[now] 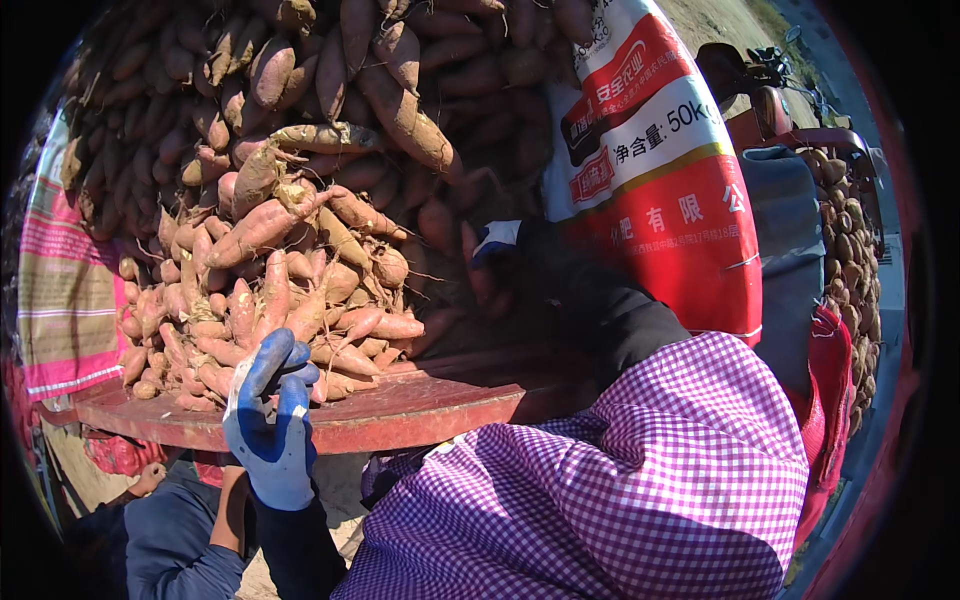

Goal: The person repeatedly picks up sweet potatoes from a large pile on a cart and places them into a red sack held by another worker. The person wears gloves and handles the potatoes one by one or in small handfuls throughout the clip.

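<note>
A large heap of sweet potatoes (255, 225), many with dry rootlets and soil on them, fills a red wooden cargo bed (420, 405). My left hand (274, 420) wears a white knit glove with blue coating. It is above the bed's front edge, fingers curled and apart from the thumb, with nothing visible between them. Farther right, my right hand (496, 241), in a similar glove, reaches into deep shade beside the heap. An elongated sweet potato (474, 262) lies against its fingers; shadow hides whether they grip it. Purple-and-white gingham cloth (600, 480) covers my front and upper right arm.
A printed red-and-white woven sack (660, 187) lines the right side; a pink-and-tan sack (71, 300) hangs at left. Another person in blue-grey clothing (172, 532) is close by at lower left. Beyond the right side are a motor vehicle's handlebars (776, 71) and a load of tubers (847, 247).
</note>
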A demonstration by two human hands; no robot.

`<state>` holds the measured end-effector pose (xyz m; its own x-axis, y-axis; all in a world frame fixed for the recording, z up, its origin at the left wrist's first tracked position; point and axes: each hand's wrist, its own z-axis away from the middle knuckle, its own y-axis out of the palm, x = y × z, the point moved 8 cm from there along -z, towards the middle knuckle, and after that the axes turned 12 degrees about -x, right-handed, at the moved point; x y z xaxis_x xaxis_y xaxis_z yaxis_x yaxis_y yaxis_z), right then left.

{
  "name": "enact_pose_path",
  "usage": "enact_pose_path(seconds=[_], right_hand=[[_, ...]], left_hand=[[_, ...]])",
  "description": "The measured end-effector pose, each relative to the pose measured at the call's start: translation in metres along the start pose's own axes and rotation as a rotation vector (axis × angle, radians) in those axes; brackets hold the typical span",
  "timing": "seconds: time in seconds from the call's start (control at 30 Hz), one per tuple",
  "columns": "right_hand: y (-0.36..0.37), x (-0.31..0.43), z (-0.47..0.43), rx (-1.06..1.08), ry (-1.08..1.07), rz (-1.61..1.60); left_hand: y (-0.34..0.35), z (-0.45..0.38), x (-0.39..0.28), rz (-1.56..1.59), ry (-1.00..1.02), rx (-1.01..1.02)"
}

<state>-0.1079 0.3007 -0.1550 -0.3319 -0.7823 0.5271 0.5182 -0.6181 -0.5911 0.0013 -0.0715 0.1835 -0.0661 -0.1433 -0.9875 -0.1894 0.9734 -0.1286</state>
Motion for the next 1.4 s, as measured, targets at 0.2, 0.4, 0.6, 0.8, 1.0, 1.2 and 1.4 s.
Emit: enact_pose_path(seconds=[0.2,0.4,0.6,0.8,1.0,1.2,1.4], right_hand=[[-0.052,0.049,0.041,0.098,-0.022,-1.080],[-0.032,0.131,0.069,0.304,-0.247,-1.156],[-0.033,0.202,0.066,0.171,-0.561,-0.649],[-0.155,0.133,0.008,-0.694,-0.320,-0.361],[-0.120,0.158,-0.024,-0.657,-0.258,-0.138],[-0.076,0.156,0.026,-0.605,-0.312,-0.449],[-0.059,0.255,0.072,-0.467,-0.570,-0.301]], left_hand=[[0.099,-0.052,0.049,-0.300,-0.132,0.525],[0.132,-0.034,0.144,-0.196,-0.811,0.692],[0.130,-0.061,0.143,-0.256,-0.494,0.510],[0.107,-0.089,0.123,-0.044,-0.550,0.298],[0.097,-0.093,0.155,-0.094,-0.501,0.221],[0.113,-0.079,0.146,-0.450,-0.335,0.652],[0.126,-0.047,0.148,-0.753,-0.109,1.025]])
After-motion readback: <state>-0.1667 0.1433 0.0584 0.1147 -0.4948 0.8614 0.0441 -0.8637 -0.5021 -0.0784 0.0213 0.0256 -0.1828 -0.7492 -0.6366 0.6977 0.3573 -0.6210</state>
